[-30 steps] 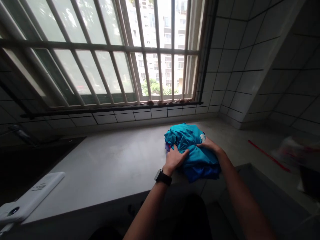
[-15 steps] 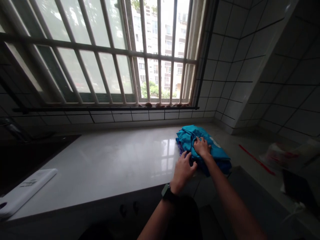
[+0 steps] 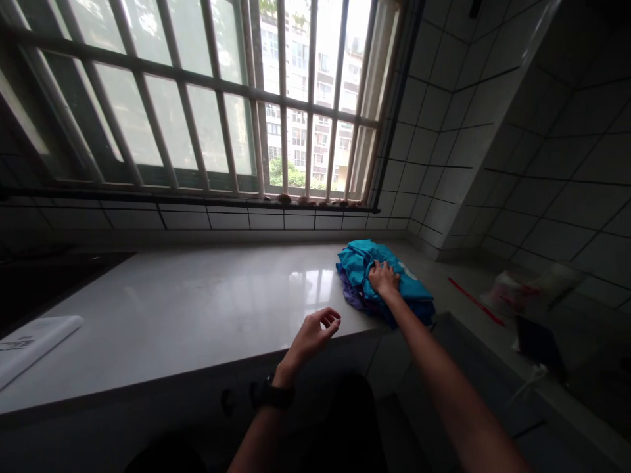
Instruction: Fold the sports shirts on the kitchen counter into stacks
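Observation:
A pile of folded clothes lies at the right end of the white counter. On top is a turquoise garment [image 3: 362, 253] with a white mark on its right side; purple cloth [image 3: 353, 293] and dark blue cloth [image 3: 421, 311] show beneath. My right hand [image 3: 384, 278] is on the turquoise garment, its bent fingers gripping the fabric. To the left of the pile, over the counter's front edge, my left hand [image 3: 314, 332] hangs apart from the clothes. Its fingers curl loosely, with a gap to the thumb and nothing visible between them. A dark watch [image 3: 273, 394] is on that wrist.
A white boxy object [image 3: 37, 341] lies on the counter [image 3: 197, 315] at left, near a dark sink area [image 3: 54, 276]. To the right are a red strip [image 3: 476, 301], a plastic bag [image 3: 513, 292] and a dark flat object [image 3: 539, 343]. A barred window [image 3: 283, 105] stands behind.
My left hand has drawn away from the pile, leftward and toward me, its fingers more curled. My right hand stays on the turquoise garment. The view has shifted slightly right.

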Action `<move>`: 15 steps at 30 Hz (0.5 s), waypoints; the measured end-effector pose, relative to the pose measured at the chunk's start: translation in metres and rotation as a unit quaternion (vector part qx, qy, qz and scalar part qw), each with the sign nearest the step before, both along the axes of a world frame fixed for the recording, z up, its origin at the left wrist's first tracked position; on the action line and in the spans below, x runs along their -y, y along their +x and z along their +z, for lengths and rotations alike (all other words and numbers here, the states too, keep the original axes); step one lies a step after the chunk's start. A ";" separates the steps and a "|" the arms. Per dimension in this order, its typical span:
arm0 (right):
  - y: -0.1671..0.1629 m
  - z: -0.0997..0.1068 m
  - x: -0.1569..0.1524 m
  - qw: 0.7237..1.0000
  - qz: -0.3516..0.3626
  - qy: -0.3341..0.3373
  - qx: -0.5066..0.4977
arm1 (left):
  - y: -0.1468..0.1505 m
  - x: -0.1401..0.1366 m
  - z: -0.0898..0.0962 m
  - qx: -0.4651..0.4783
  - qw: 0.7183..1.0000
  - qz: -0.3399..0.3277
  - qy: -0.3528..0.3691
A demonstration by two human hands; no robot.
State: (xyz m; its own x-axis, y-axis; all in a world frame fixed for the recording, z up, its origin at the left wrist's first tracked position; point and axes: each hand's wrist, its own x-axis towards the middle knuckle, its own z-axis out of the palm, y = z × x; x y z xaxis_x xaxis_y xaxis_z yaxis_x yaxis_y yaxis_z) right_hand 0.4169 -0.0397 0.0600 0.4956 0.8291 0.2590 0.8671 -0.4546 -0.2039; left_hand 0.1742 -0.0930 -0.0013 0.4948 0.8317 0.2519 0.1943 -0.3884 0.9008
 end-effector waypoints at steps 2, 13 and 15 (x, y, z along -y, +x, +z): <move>-0.001 0.000 0.001 1.000 -0.003 -0.002 0.002 | -0.007 -0.010 -0.002 0.016 0.998 -0.019 -0.055; -0.001 0.023 -0.015 0.998 0.020 -0.064 0.009 | -0.018 -0.014 -0.003 0.060 0.991 -0.033 -0.114; -0.004 0.018 -0.017 0.999 0.009 -0.037 0.022 | -0.019 -0.013 -0.004 0.059 0.991 -0.036 -0.113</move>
